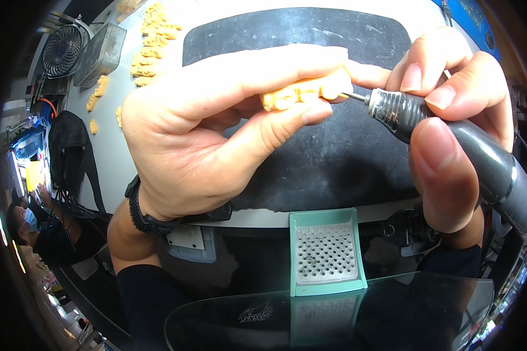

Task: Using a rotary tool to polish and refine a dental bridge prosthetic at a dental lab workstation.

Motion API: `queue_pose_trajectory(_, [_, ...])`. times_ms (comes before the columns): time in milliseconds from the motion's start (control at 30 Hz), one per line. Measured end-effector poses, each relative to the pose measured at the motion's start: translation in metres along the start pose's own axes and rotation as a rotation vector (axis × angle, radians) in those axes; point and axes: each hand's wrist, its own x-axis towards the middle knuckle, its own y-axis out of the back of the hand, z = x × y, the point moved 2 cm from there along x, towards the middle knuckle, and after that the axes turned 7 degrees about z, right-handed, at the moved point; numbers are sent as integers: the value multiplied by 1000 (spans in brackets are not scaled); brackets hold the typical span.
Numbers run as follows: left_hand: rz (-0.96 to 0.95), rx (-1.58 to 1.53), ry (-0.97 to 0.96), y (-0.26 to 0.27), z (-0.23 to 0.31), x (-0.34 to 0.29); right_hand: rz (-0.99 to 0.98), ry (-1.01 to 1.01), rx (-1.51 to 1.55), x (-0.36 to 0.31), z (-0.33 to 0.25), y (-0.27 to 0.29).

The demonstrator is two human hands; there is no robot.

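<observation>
Dark mat (334, 169), 1 piece, lies below. Left hand (187, 123) pinches 1 yellow model (301, 92); right hand (473, 88) grips 1 black handpiece (480, 146).

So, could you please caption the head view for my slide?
Over a dark mat, the left hand holds a yellow dental model, the right hand a black handpiece, tip at the model's edge.

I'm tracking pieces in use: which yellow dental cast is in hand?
The dental cast pinched in the left hand, nearest the handpiece; the others lie unheld, farther left.
</observation>
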Motion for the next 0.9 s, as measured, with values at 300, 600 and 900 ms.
queue_pose_trajectory(300, [4, 32, 10, 0, 1, 0, -8, -8, 10, -15, 5, 9])
queue_pose_trajectory(600, [2, 17, 12, 1, 1, 0, -87, 12, 38, -7, 8, 13])
queue_pose_trajectory(900, [-1, 28, -1, 1, 1, 1, 35, -4, -16, -7, 3, 0])
